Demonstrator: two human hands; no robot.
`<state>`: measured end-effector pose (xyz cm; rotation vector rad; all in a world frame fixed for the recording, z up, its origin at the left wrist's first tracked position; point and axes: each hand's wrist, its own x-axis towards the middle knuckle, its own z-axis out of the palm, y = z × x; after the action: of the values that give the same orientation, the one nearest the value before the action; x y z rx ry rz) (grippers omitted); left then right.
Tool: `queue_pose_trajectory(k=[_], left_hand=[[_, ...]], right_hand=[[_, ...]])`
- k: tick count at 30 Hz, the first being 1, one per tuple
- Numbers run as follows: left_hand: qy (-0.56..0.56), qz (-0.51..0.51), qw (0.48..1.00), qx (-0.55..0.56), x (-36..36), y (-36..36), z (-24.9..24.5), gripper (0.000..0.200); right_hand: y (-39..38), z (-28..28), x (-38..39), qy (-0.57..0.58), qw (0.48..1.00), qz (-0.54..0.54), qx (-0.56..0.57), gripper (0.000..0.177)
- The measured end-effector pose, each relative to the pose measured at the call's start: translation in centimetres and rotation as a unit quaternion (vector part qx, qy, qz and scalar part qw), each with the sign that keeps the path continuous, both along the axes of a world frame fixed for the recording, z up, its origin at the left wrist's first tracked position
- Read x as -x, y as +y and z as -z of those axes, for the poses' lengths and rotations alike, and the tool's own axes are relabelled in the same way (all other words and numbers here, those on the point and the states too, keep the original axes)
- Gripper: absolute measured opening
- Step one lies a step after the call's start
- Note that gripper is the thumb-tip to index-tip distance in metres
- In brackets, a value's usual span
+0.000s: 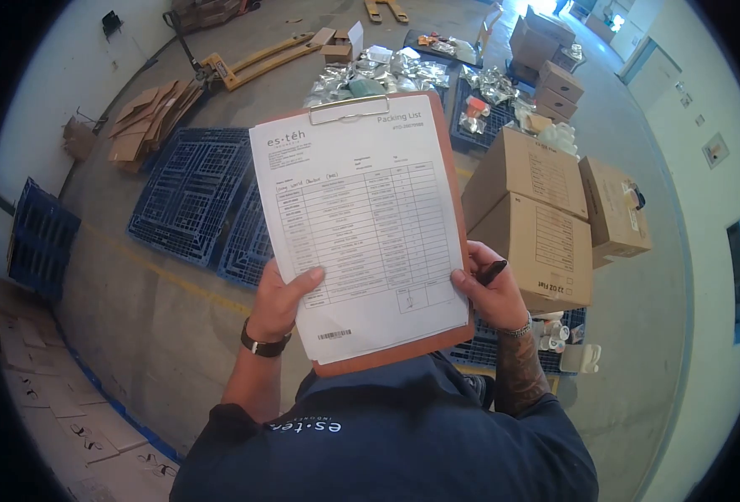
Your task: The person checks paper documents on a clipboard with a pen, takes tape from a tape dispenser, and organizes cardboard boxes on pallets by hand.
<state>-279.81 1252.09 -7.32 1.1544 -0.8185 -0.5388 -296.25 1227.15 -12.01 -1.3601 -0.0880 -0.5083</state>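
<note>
A brown clipboard (442, 134) with a metal clip (349, 110) is held up in front of my chest. Clipped to it is a printed packing list (361, 243), with a table of rows, some handwriting near the top and a barcode at the bottom. My left hand (282, 297) grips the clipboard's lower left edge, thumb on the paper and fingers hidden behind. On the opposite edge, my right hand (495, 293) holds the board with its thumb on the sheet. A black pen (491, 272) is also tucked in that hand.
Blue plastic pallets (190, 197) lie on the floor to the left. Stacked cardboard boxes (545, 217) stand at the right, near white containers (581, 358). Further off are silver bags (386, 71), a yellow pallet jack (261, 63) and flattened cardboard (152, 117). More cartons (60, 393) line the lower left.
</note>
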Motion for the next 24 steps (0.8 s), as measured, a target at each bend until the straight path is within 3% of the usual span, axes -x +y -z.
queue_pose_trajectory(k=[6,10,13,15,16,17,18,19,22,24], left_hand=[[0.008,-0.027,0.999,-0.018,-1.0,-0.1,0.3,0.038],[0.044,-0.016,0.998,-0.03,-2.2,-0.2,0.8,0.045],[0.044,0.031,0.996,-0.07,-4.4,-1.0,3.7,0.047],[0.221,0.028,0.975,0.005,-6.4,-2.3,6.8,0.055],[0.221,0.033,0.975,0.001,-6.9,-3.4,7.5,0.055],[0.291,0.065,0.954,-0.01,-7.2,-4.5,8.0,0.057],[0.359,0.096,0.928,-0.022,-7.8,-5.8,8.9,0.061],[0.332,0.052,0.941,-0.045,-9.8,-6.0,11.8,0.063],[0.352,-0.077,0.915,-0.181,-9.1,-7.5,16.5,0.03],[0.384,-0.003,0.911,-0.151,-9.0,-7.8,17.7,0.015]], right_hand=[[-0.1,-0.4,-0.4,-0.005,1.0,-0.013,-0.023,0.036],[-1.2,1.4,-1.2,0.117,0.986,-0.111,0.031,0.031],[-0.8,4.3,-2.1,0.121,0.985,-0.113,-0.048,0.029],[-1.0,7.3,-3.1,0.112,0.985,-0.104,-0.082,0.028],[-1.2,8.5,-3.4,0.111,0.977,-0.098,-0.156,0.027],[-1.5,9.6,-3.7,0.108,0.963,-0.093,-0.23,0.027],[-2.0,10.7,-4.0,0.104,0.962,-0.09,-0.234,0.027],[-2.8,11.6,-4.2,0.106,0.956,-0.032,-0.272,0.026],[-7.9,14.3,-3.6,0.117,0.925,0.123,-0.34,0.018],[-12.9,16.4,-6.3,0.101,0.906,0.195,-0.362,0.015]])
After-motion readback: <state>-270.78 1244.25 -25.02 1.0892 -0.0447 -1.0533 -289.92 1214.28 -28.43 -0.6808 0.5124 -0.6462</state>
